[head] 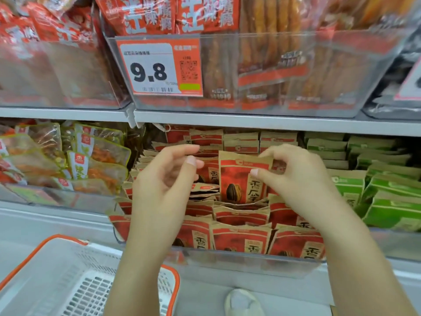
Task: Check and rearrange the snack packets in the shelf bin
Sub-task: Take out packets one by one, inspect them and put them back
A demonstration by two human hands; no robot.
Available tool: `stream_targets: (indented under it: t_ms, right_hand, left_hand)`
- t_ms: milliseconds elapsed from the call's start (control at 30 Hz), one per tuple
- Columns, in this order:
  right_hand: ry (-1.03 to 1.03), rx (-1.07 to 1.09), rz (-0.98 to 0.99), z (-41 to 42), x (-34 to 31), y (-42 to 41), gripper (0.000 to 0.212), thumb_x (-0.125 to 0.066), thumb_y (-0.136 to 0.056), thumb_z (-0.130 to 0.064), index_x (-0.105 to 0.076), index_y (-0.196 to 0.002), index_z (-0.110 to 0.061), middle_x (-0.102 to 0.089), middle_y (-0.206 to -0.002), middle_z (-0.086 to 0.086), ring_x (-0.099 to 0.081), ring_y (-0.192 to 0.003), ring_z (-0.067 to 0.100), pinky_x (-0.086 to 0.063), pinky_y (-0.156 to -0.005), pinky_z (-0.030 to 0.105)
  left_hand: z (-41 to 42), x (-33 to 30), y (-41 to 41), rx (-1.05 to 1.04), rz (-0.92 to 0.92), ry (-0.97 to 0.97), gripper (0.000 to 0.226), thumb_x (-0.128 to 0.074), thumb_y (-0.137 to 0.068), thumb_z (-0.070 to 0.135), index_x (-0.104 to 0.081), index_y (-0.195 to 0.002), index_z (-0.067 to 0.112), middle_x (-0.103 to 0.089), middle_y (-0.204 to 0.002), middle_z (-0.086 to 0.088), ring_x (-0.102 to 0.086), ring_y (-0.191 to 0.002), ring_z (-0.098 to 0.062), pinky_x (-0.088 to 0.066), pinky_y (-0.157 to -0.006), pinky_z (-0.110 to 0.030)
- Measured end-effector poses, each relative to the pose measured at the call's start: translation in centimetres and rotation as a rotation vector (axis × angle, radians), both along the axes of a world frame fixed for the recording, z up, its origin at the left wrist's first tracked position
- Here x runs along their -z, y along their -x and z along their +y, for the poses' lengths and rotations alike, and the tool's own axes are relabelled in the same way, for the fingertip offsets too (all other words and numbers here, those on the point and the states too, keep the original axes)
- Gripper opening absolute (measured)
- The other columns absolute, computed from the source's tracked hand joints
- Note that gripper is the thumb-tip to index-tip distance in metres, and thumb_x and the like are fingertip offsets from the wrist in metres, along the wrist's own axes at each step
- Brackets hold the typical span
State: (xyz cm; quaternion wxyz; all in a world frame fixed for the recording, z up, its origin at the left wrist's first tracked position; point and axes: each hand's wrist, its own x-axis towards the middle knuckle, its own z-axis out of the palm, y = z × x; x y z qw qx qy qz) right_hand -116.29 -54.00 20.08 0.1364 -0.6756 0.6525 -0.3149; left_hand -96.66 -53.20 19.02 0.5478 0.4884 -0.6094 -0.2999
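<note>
Head view: right hand (pixel 293 176) pinching the top right corner of one red snack packet (pixel 241 179), thumb on its front, fingers curled over the top edge. Packet upright, lifted above its neighbours, in the middle of the clear shelf bin (pixel 250 263) full of matching red packets. Left hand (pixel 164 179) just left of the lifted packet, fingers loosely curved, gripping nothing, apparently clear of it. Green packets (pixel 387 197) to the right. White basket with orange rim (pixel 75 281) below left. Price tag reading 9.8 (pixel 159 67) on the bin above.
</note>
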Motion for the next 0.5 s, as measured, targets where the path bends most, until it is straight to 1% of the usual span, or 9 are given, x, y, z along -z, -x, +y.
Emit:
stream_targets:
  t_ms: [67,100,133,200,267,367,400,433,500]
  right_hand:
    - [-0.015,0.049,0.092,0.1,-0.1,-0.3,0.006,-0.068,-0.085,-0.037,-0.064,-0.089,-0.035,-0.062,-0.09,-0.012,-0.055,-0.089,0.012,-0.04,-0.075,0.029]
    - [-0.013,0.07,0.126,0.1,0.0,-0.5,0.008,-0.067,-0.086,-0.038,-0.066,-0.092,-0.034,-0.061,-0.089,-0.012,-0.055,-0.087,0.013,-0.041,-0.073,0.03]
    - [-0.001,0.096,0.154,0.0,0.0,-0.6,0.011,-0.066,-0.087,-0.039,-0.066,-0.096,-0.033,-0.059,-0.088,-0.012,-0.055,-0.085,0.013,-0.039,-0.07,0.029]
    - [0.051,0.149,0.174,-0.1,0.0,-0.7,0.012,-0.064,-0.088,-0.036,-0.063,-0.1,-0.033,-0.054,-0.092,-0.012,-0.055,-0.082,0.014,-0.037,-0.067,0.028]
    - [0.084,0.183,0.14,0.0,-0.3,-0.8,0.01,-0.063,-0.089,-0.032,-0.059,-0.098,-0.032,-0.052,-0.095,-0.012,-0.057,-0.081,0.013,-0.039,-0.066,0.029]
    - [0.033,0.165,0.13,0.1,-0.5,-1.0,0.002,-0.062,-0.089,-0.033,-0.06,-0.089,-0.034,-0.057,-0.084,-0.013,-0.057,-0.08,0.011,-0.043,-0.067,0.029]
    - [-0.001,0.143,0.138,0.1,-0.5,-1.1,0.002,-0.06,-0.09,-0.035,-0.062,-0.091,-0.035,-0.06,-0.084,-0.014,-0.058,-0.082,0.011,-0.045,-0.069,0.029]
    - [-0.043,0.113,0.152,0.1,-0.4,-1.3,0.008,-0.057,-0.092,-0.037,-0.064,-0.096,-0.036,-0.063,-0.089,-0.015,-0.059,-0.086,0.01,-0.048,-0.071,0.029]
    - [-0.143,0.055,0.199,0.2,-0.2,-1.7,0.024,-0.051,-0.096,-0.04,-0.062,-0.116,-0.035,-0.067,-0.108,-0.01,-0.06,-0.099,0.012,-0.049,-0.081,0.03]
  left_hand:
    - [0.3,0.1,-0.1,0.01,-0.032,0.017,0.021,-0.058,-0.098,0.017,-0.068,-0.101,0.035,-0.073,-0.087,0.016,-0.068,-0.083,-0.006,-0.051,-0.078,-0.016]
    - [0.3,0.3,-0.1,0.014,-0.043,0.017,0.018,-0.059,-0.097,0.02,-0.068,-0.101,0.036,-0.073,-0.087,0.017,-0.068,-0.084,-0.006,-0.052,-0.078,-0.018]
    - [0.3,0.4,-0.1,0.018,-0.05,0.012,0.016,-0.059,-0.095,0.025,-0.068,-0.1,0.037,-0.073,-0.087,0.017,-0.068,-0.086,-0.006,-0.052,-0.079,-0.02]
    - [0.5,0.7,-0.2,0.021,-0.067,0.007,0.018,-0.055,-0.089,0.031,-0.068,-0.1,0.038,-0.072,-0.088,0.018,-0.068,-0.089,-0.006,-0.052,-0.081,-0.023]
    - [0.7,0.7,-0.3,0.029,-0.084,0.004,0.019,-0.054,-0.089,0.033,-0.068,-0.101,0.039,-0.072,-0.088,0.019,-0.068,-0.091,-0.006,-0.052,-0.082,-0.024]
    - [0.7,0.8,-0.3,0.031,-0.089,0.009,0.018,-0.055,-0.089,0.034,-0.068,-0.1,0.04,-0.072,-0.088,0.018,-0.069,-0.091,-0.007,-0.053,-0.083,-0.028]
    - [0.7,0.8,-0.4,0.029,-0.092,0.009,0.018,-0.055,-0.089,0.034,-0.068,-0.1,0.04,-0.072,-0.088,0.018,-0.069,-0.091,-0.007,-0.054,-0.083,-0.029]
    - [0.7,0.9,-0.4,0.026,-0.097,0.01,0.019,-0.055,-0.089,0.034,-0.068,-0.1,0.04,-0.072,-0.089,0.018,-0.068,-0.091,-0.007,-0.054,-0.083,-0.029]
    - [0.7,1.0,-0.5,0.02,-0.111,0.013,0.019,-0.055,-0.089,0.033,-0.067,-0.1,0.041,-0.071,-0.089,0.019,-0.068,-0.091,-0.006,-0.053,-0.082,-0.027]
